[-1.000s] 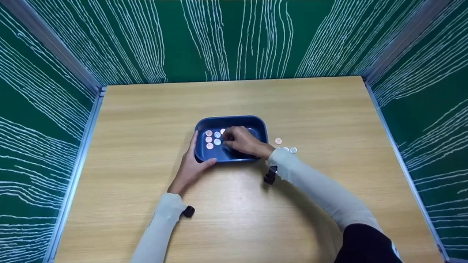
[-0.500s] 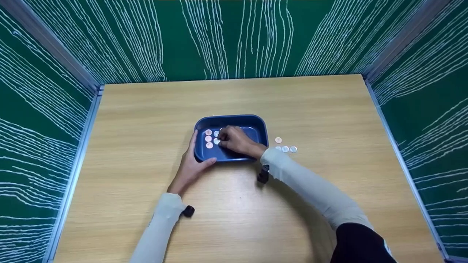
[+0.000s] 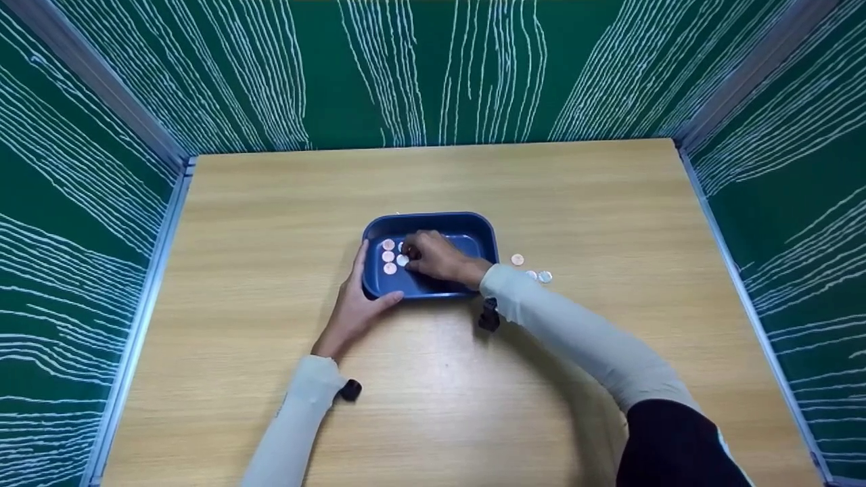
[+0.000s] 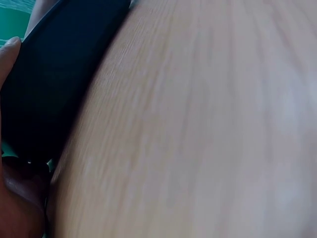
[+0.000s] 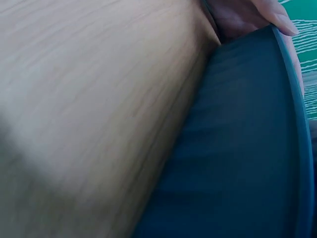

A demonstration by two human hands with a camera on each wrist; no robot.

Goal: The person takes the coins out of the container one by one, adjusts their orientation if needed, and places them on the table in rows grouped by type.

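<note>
A dark blue tray stands mid-table with several coins lying in rows at its left end. Three copper-coloured coins form the leftmost column, and a silver coin lies beside them. My left hand holds the tray's near left corner, thumb over the front rim and fingers along the left wall. Inside the tray, my right hand has its fingers bent down, tips right at the silver coins. Its palm and fingers hide part of the coins; I cannot tell whether it pinches one. Both wrist views show the tray's outer wall.
Right of the tray, a copper-coloured coin lies on the wooden table, with silver coins nearer the right sleeve, which partly covers them. Green walls with white streaks enclose the table's back and sides.
My right hand has shifted slightly left inside the tray, over the silver coins, and now covers the upper ones. My left hand keeps its place on the tray corner.
</note>
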